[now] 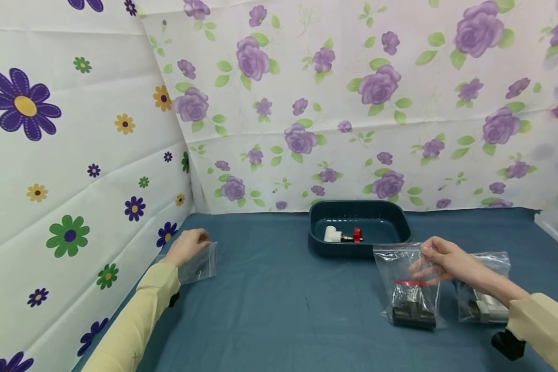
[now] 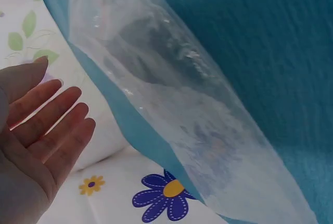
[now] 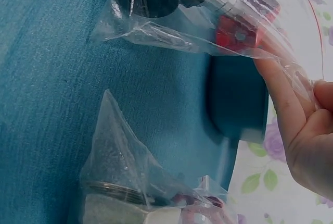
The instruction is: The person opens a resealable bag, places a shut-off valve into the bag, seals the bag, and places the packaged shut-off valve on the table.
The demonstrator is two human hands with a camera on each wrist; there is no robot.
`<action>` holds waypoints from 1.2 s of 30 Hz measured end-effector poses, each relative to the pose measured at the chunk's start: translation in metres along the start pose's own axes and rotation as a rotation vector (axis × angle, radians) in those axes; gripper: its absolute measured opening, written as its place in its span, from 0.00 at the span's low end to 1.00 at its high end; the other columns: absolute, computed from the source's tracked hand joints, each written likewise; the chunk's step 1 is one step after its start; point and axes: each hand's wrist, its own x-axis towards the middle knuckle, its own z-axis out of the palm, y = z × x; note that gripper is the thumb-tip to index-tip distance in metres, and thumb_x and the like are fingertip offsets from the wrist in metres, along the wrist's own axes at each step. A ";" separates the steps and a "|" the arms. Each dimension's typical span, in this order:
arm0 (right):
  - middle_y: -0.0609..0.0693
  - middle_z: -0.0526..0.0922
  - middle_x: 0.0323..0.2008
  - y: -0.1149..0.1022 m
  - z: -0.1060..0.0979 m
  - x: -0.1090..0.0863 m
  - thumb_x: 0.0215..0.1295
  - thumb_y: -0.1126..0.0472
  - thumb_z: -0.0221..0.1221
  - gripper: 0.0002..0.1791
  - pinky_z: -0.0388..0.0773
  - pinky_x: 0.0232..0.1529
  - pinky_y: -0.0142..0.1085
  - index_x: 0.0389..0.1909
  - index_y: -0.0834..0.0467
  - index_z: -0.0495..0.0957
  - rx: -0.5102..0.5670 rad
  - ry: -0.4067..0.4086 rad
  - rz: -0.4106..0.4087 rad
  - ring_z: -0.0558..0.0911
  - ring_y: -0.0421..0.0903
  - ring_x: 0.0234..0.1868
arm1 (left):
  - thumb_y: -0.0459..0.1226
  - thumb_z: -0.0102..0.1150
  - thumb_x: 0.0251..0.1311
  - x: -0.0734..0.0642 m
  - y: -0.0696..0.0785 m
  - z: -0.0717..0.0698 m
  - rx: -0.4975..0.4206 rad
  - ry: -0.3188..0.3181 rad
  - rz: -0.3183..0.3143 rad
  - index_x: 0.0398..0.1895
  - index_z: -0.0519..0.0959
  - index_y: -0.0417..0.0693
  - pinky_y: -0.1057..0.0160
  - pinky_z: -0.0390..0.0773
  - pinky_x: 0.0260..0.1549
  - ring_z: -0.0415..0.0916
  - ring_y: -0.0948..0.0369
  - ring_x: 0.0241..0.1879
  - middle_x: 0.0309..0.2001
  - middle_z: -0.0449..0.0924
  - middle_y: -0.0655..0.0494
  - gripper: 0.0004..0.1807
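Note:
At the left of the head view my left hand (image 1: 188, 248) is over a clear plastic zip bag (image 1: 203, 266) that lies flat. The left wrist view shows that hand's fingers (image 2: 52, 125) loosely extended, apart from the bag (image 2: 208, 114). My right hand (image 1: 448, 261) pinches the top edge of another clear zip bag (image 1: 385, 258) between thumb and fingers. Inside it is a dark tee-shaped valve (image 1: 414, 314) with a red handle (image 3: 239, 32). Under my right forearm a third zip bag (image 1: 495, 261) holds a silvery metal fitting (image 1: 488, 310), partly hidden.
A dark teal tray (image 1: 360, 250) stands at the back of the blue-covered table (image 1: 279, 310). In it lies a white elbow valve (image 1: 333, 234) with a red handle (image 1: 357, 234). Floral sheets (image 1: 279, 93) rise behind the table and along its left side.

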 end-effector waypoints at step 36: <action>0.56 0.78 0.31 0.008 0.004 0.016 0.73 0.62 0.37 0.13 0.77 0.29 0.49 0.39 0.71 0.58 -0.132 0.091 0.097 0.80 0.56 0.35 | 0.34 0.70 0.43 -0.005 -0.023 0.007 0.041 -0.305 0.046 0.55 0.65 0.25 0.43 0.63 0.48 0.58 0.35 0.54 0.52 0.62 0.27 0.36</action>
